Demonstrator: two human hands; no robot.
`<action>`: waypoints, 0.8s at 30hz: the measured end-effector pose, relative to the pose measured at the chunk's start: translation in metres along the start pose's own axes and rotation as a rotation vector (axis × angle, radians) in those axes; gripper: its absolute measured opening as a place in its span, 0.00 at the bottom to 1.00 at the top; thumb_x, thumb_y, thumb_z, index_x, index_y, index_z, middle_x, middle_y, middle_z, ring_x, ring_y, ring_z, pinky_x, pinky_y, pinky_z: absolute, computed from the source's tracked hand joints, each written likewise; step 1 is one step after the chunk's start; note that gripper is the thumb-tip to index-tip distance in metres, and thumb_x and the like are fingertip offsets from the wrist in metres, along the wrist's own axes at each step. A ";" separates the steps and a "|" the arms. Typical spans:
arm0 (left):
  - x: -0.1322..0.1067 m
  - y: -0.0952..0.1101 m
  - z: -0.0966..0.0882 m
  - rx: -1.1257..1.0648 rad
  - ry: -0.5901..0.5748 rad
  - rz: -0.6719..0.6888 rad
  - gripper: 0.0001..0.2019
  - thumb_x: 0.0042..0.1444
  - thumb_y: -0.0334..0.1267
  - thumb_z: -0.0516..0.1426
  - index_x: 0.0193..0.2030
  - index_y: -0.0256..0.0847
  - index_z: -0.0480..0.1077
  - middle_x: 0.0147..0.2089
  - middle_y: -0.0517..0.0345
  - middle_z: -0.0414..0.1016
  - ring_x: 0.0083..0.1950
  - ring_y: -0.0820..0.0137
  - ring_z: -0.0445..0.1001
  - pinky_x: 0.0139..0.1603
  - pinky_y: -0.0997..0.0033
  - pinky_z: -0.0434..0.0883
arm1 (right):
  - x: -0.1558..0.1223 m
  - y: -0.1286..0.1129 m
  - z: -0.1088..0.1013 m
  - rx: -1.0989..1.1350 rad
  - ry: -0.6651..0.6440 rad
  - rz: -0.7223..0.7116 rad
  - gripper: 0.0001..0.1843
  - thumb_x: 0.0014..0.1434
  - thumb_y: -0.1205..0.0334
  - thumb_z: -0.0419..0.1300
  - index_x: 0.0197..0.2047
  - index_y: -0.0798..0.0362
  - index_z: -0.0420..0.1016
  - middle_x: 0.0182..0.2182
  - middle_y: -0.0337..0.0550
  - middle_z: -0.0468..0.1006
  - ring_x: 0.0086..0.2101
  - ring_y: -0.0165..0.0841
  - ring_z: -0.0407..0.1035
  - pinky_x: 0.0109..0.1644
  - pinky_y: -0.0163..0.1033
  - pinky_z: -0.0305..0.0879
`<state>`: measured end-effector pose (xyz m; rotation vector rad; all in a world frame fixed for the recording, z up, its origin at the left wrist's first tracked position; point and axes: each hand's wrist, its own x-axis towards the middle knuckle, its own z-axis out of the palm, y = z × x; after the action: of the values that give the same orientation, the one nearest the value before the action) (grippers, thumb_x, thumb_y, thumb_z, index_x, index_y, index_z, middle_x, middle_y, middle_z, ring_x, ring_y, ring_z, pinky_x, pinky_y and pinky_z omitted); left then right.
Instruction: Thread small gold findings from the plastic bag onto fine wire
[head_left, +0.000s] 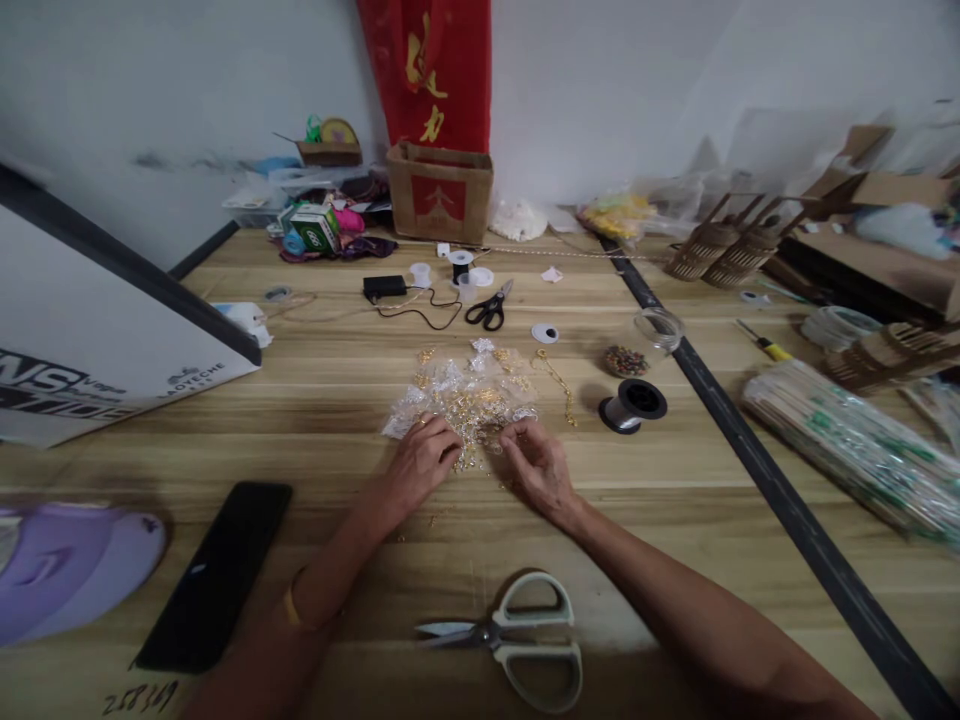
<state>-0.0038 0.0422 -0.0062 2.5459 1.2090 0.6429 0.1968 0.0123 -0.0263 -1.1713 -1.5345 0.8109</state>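
A loose pile of small gold and silver jewellery findings (480, 405) lies on the wooden table, mixed with clear plastic bags (405, 408). At its left front edge rests my left hand (421, 460), fingers curled together over the small pieces. Across from it, my right hand (541, 468) touches the right side of the pile, thumb and fingers pinched. Whatever sits between the fingertips of either hand is too small to tell. A gold chain (559, 385) lies just right of the pile.
White-handled scissors (536, 640) lie in front, with a phone (217, 575) to the left. On the right stand a wire spool (632, 405) and a tub of beads (625, 361). Black scissors (491, 308) lie behind the pile. A large box (112, 330) stands left.
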 end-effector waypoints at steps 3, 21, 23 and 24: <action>0.000 0.000 0.001 -0.002 -0.009 -0.007 0.06 0.58 0.30 0.55 0.32 0.38 0.73 0.33 0.56 0.70 0.40 0.66 0.65 0.46 0.64 0.65 | 0.001 0.000 0.000 0.034 0.013 0.036 0.08 0.60 0.57 0.55 0.33 0.52 0.69 0.30 0.41 0.72 0.34 0.33 0.66 0.37 0.36 0.63; 0.004 0.014 -0.004 0.073 -0.071 0.051 0.07 0.60 0.31 0.53 0.33 0.38 0.72 0.35 0.54 0.67 0.42 0.65 0.64 0.46 0.63 0.66 | 0.006 -0.008 -0.003 0.180 0.038 0.116 0.11 0.58 0.53 0.57 0.32 0.52 0.67 0.26 0.38 0.69 0.28 0.29 0.64 0.32 0.33 0.61; 0.005 0.017 -0.006 0.110 -0.102 0.059 0.08 0.60 0.31 0.53 0.33 0.37 0.72 0.35 0.54 0.67 0.43 0.64 0.64 0.46 0.63 0.66 | 0.006 -0.008 -0.003 0.203 0.047 0.121 0.11 0.58 0.54 0.57 0.32 0.53 0.67 0.26 0.38 0.69 0.28 0.29 0.64 0.33 0.33 0.61; 0.006 0.018 -0.008 0.131 -0.123 0.062 0.08 0.60 0.31 0.52 0.33 0.37 0.71 0.35 0.54 0.67 0.43 0.64 0.64 0.46 0.63 0.66 | 0.006 -0.009 -0.004 0.210 0.052 0.124 0.11 0.58 0.54 0.57 0.32 0.53 0.67 0.27 0.38 0.69 0.28 0.29 0.64 0.33 0.33 0.61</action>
<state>0.0079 0.0354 0.0097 2.6950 1.1709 0.4248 0.1976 0.0154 -0.0156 -1.1308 -1.3092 0.9917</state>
